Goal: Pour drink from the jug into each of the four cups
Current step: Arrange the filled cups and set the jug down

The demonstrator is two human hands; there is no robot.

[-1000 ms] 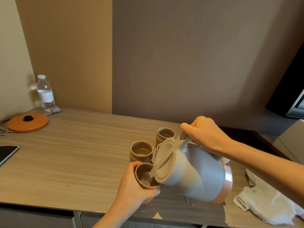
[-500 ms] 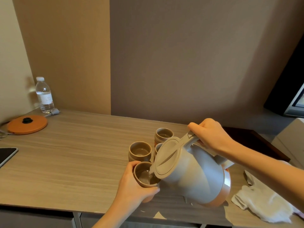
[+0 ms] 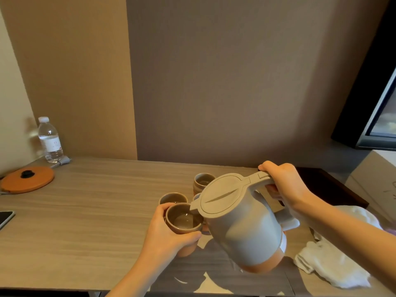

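A grey jug (image 3: 242,224) with an orange base hangs above the table, tilted left, its lid down. My right hand (image 3: 285,185) grips its handle from above. The spout sits over the rim of a brown cup (image 3: 183,218) that holds clear liquid. My left hand (image 3: 169,234) grips this cup from the left and below. Behind it stand a second cup (image 3: 172,198) and a third cup (image 3: 203,181). A fourth cup (image 3: 196,197) shows only a sliver of rim behind the jug's lid.
A wooden table (image 3: 90,211) carries an orange lid (image 3: 27,179) and a water bottle (image 3: 50,140) at the far left, and a phone (image 3: 5,217) at the left edge. A white cloth (image 3: 334,264) lies at the right. A dark tray (image 3: 330,185) sits behind my right arm.
The jug has tipped back towards upright and risen a little, so its lid now faces up more. My left hand still holds the same cup.
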